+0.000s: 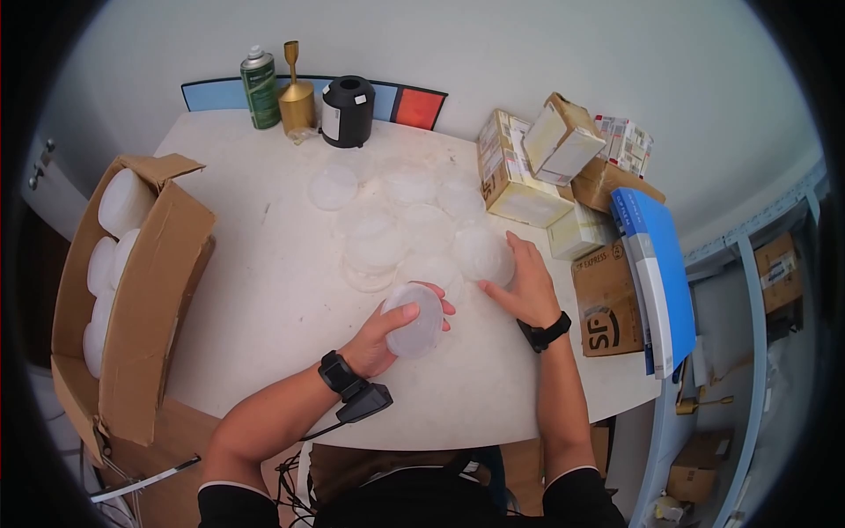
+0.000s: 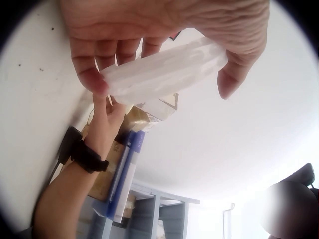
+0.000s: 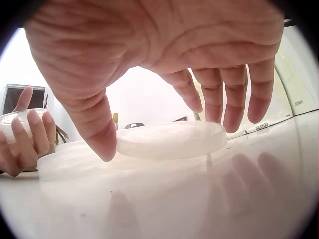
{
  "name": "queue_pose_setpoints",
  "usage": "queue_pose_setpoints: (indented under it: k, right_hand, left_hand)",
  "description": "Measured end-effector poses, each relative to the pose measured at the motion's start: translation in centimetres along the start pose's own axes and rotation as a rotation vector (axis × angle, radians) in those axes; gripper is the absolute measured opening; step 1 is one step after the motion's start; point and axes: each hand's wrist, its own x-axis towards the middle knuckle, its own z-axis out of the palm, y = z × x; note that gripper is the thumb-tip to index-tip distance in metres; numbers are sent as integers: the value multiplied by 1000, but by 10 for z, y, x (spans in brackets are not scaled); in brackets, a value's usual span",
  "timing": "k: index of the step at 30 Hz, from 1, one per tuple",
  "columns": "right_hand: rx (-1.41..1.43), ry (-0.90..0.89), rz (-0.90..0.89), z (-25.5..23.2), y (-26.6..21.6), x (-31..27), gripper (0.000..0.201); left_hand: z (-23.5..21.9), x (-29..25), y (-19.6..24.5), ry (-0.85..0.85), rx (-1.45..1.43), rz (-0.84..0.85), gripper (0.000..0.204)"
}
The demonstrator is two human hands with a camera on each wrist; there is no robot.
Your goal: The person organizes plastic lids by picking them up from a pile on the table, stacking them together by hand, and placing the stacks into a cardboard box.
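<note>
Several translucent round lids (image 1: 374,233) lie spread and overlapping on the white table. The left hand (image 1: 378,339) holds a small stack of lids (image 1: 414,321) above the table's front part, thumb on the top face and fingers behind; the left wrist view shows the stack (image 2: 167,72) edge-on between fingers and thumb. At the right end of the spread, the right hand (image 1: 528,286) spans a lid (image 1: 484,255). In the right wrist view its thumb is at one edge of that lid (image 3: 172,139) and its fingers are spread around the far side.
An open cardboard box (image 1: 158,308) with white round containers stands at the left. A spray can (image 1: 260,88), a gold holder (image 1: 297,104) and a black canister (image 1: 348,113) stand at the back. Boxes (image 1: 528,176) and blue folders (image 1: 656,273) are at the right.
</note>
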Motion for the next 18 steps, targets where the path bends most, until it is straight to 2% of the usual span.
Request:
queue_pose_setpoints:
  k: [2,5,8,11,14,18]
  right_hand:
    - [57,59,7,-7,-7,-2,97]
    - [127,210,-151,-15,-26,-8,100]
    - [195,215,-383,-22,-55,-17,102]
    - [288,62,-530,-18,-83,-26,102]
    - [378,-77,-556,-11,-98,-32,101]
    - [367,-103,-539,-6,-104,-35,97]
  left_hand:
    - [0,0,0,-3,5,-1,70]
    - [0,0,-1,3,8,-6,72]
    - [-1,-2,1,-31,-57,-4,67]
    - [-1,-4,-6,51,-70,16,75]
    - [-6,-4,-11,26,-65,21,84]
    - [-12,-6,-6,-143,29,-18,99]
